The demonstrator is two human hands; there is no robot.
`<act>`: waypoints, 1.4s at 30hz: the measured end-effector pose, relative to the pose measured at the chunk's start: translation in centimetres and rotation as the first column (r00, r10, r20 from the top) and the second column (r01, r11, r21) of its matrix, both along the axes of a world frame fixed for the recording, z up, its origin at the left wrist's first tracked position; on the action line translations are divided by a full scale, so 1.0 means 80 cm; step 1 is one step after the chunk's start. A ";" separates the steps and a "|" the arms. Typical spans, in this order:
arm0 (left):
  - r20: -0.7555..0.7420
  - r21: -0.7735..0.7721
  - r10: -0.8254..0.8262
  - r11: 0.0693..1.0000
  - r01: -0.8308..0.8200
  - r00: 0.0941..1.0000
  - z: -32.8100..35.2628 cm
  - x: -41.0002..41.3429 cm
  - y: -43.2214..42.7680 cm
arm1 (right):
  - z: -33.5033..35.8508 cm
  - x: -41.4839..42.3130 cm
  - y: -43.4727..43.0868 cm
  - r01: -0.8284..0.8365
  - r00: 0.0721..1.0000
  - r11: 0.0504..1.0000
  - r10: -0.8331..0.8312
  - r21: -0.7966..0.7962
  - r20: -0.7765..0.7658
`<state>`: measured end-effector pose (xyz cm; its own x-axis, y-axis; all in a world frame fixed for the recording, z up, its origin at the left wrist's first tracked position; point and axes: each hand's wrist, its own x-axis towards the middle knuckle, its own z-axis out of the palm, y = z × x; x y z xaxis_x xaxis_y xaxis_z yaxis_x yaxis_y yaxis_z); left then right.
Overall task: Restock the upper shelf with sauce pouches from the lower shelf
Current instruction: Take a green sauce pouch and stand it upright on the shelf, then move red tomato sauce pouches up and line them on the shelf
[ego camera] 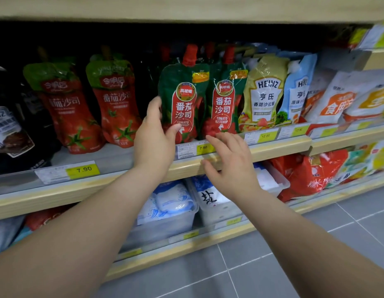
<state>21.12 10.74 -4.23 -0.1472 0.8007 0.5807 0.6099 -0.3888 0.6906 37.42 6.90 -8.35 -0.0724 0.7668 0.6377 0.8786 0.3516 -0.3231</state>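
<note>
A green and red tomato ketchup pouch (183,100) with a red cap stands upright on the wooden shelf (272,148). My left hand (154,138) grips its lower left side, thumb across the front. A second, matching ketchup pouch (224,104) stands right beside it. My right hand (227,162) hovers just below that second pouch, in front of the shelf edge, fingers spread and holding nothing.
Two red tomato sauce pouches (113,104) stand to the left, Heinz salad dressing pouches (266,93) to the right. A dark Heinz pouch (8,130) leans at far left. Bins of salt bags (174,201) fill the shelf below. Grey tiled floor (272,265) lies beneath.
</note>
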 end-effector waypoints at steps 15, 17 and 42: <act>-0.200 -0.182 0.020 0.982 -0.057 0.980 0.005 0.001 0.011 | -0.007 -0.007 -0.001 0.025 0.999 0.999 -0.027 -0.048 -0.027; -0.221 -0.179 -0.028 0.984 -0.012 0.975 0.006 -0.006 0.001 | -0.008 -0.011 -0.006 0.024 0.999 0.998 -0.027 -0.053 -0.043; -0.265 -0.250 -0.096 0.968 0.028 0.959 -0.138 -0.270 -0.156 | -0.160 -0.251 -0.054 -0.342 0.867 0.824 0.462 -0.451 0.188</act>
